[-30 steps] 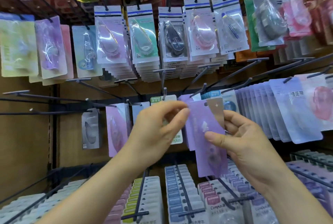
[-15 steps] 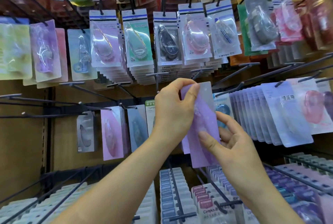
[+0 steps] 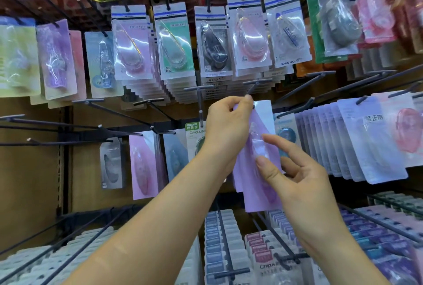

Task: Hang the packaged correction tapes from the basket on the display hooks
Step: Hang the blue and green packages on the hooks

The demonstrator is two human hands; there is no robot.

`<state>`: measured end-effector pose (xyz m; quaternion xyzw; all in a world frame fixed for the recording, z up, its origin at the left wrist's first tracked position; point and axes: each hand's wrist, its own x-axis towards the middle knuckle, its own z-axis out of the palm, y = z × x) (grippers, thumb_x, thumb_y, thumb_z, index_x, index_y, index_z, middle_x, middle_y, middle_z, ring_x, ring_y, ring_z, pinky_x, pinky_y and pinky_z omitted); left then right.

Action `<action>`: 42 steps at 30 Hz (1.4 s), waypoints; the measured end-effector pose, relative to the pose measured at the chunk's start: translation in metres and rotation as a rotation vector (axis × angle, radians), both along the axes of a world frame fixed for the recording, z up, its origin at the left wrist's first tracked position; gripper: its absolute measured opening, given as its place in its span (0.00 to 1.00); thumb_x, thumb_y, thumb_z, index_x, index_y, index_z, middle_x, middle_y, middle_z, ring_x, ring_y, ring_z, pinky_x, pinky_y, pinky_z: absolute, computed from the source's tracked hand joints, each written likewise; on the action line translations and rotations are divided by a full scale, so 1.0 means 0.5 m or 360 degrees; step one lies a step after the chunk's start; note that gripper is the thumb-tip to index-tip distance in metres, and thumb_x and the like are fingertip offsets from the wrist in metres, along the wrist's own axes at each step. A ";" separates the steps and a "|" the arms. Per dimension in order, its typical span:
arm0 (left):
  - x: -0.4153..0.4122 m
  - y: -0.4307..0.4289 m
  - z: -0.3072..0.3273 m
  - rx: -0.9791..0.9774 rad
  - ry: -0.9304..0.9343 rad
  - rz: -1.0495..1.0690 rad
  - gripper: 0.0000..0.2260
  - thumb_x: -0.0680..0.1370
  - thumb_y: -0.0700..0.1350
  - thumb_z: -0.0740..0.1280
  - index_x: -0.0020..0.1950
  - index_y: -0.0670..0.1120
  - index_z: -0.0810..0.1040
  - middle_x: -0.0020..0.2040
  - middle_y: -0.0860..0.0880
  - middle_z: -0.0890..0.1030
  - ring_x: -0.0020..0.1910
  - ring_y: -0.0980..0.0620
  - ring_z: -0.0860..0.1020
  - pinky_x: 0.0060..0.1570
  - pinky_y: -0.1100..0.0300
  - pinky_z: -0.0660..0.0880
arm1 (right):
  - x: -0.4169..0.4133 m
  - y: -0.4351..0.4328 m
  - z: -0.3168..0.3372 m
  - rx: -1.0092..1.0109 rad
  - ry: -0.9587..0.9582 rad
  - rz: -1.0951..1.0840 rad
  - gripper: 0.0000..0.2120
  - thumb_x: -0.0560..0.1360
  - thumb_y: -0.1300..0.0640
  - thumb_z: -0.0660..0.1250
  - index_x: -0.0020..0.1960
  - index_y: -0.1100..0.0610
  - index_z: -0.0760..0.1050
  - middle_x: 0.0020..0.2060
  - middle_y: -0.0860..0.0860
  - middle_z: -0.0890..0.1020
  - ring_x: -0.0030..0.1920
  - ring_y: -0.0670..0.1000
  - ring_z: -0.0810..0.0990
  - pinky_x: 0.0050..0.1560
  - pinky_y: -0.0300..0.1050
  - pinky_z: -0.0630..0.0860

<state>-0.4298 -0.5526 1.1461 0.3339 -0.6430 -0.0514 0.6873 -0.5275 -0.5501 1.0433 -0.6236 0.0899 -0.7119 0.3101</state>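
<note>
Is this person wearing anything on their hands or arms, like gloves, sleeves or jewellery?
No. The left hand and the right hand are bare: no gloves, rings or wristbands show. Both forearms are uncovered down to the picture's edge, so no sleeve is visible. The nails look short and unpainted.

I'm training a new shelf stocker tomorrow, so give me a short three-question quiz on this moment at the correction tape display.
1. True or false: the left hand pinches the purple package at its top edge.
2. Pick one. The right hand touches: A) that package's clear blister; B) a bare hook; C) a grey pack.
3. Fill in: the green-topped pack just beside the left hand reads "____".

Key: 1 true; 2 A; 3 Campus.
</note>
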 end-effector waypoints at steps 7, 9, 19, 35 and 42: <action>0.023 -0.004 -0.033 0.0375 -0.0011 -0.0065 0.07 0.82 0.45 0.60 0.57 0.54 0.74 0.51 0.48 0.80 0.49 0.45 0.80 0.46 0.51 0.79 | -0.005 -0.017 -0.005 0.0210 -0.0003 -0.0017 0.10 0.75 0.54 0.70 0.55 0.45 0.80 0.45 0.45 0.87 0.48 0.45 0.85 0.46 0.38 0.79; 0.041 -0.008 -0.050 0.0413 -0.0038 -0.0077 0.08 0.82 0.45 0.62 0.61 0.54 0.72 0.50 0.44 0.82 0.50 0.43 0.82 0.50 0.44 0.81 | -0.014 -0.024 -0.003 0.0271 0.0086 -0.0035 0.10 0.76 0.54 0.70 0.56 0.44 0.80 0.44 0.44 0.87 0.46 0.43 0.85 0.41 0.35 0.79; 0.066 -0.063 -0.042 0.0292 -0.0374 0.0552 0.05 0.82 0.48 0.62 0.47 0.53 0.74 0.46 0.49 0.81 0.47 0.48 0.80 0.51 0.47 0.80 | -0.023 -0.077 0.025 0.0160 0.0822 -0.0583 0.19 0.75 0.58 0.73 0.61 0.41 0.73 0.30 0.46 0.77 0.28 0.37 0.76 0.27 0.27 0.68; 0.054 -0.041 -0.045 0.0229 -0.0812 0.1205 0.07 0.79 0.40 0.63 0.55 0.47 0.76 0.47 0.47 0.81 0.48 0.44 0.80 0.46 0.51 0.78 | -0.026 -0.121 0.061 0.0129 0.1614 -0.1011 0.27 0.77 0.49 0.67 0.72 0.44 0.61 0.51 0.48 0.80 0.52 0.50 0.79 0.54 0.49 0.78; 0.132 0.109 -0.152 -0.0005 -0.0861 0.1045 0.10 0.79 0.43 0.64 0.53 0.54 0.83 0.39 0.60 0.81 0.37 0.59 0.79 0.42 0.61 0.77 | -0.075 -0.025 0.012 -0.0264 0.1161 -0.1168 0.05 0.74 0.54 0.66 0.45 0.44 0.78 0.31 0.43 0.81 0.38 0.49 0.78 0.45 0.49 0.75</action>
